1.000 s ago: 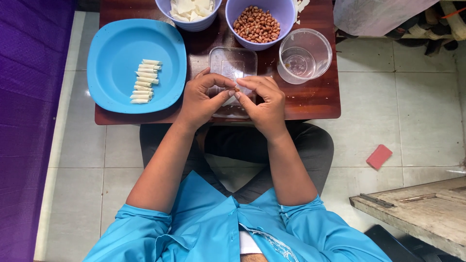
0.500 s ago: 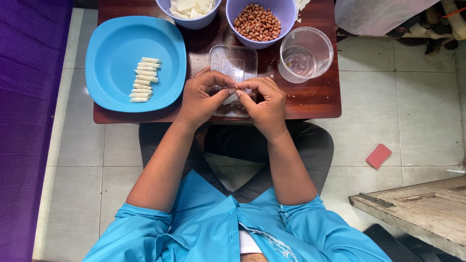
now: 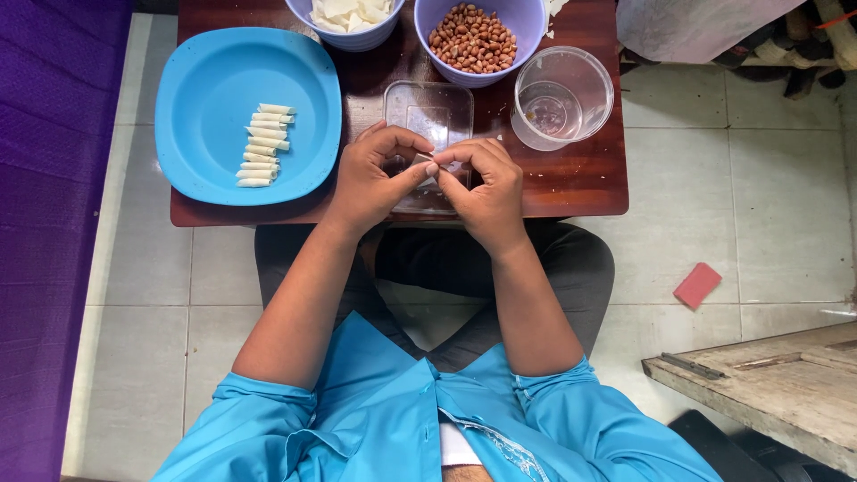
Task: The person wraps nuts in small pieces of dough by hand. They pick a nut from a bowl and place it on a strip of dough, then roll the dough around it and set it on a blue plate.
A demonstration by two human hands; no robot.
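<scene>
A small pale wrapper piece (image 3: 427, 164) is pinched between the fingertips of the left hand (image 3: 370, 178) and the right hand (image 3: 486, 186), both closed on it over a clear rectangular tray (image 3: 430, 112); rolled white pieces (image 3: 261, 146) are laid on a blue plate (image 3: 205, 71) left of the hands; a bowl of peanuts (image 3: 473, 40) is set just beyond them; a clear round container (image 3: 562, 96) is set to the right.

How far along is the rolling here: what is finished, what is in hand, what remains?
Done: a row of small white rolls lies on the blue plate. In hand: the left hand and right hand pinch a small wrapper piece over the clear tray. Left: the bowl of wrappers and bowl of peanuts remain well stocked.
</scene>
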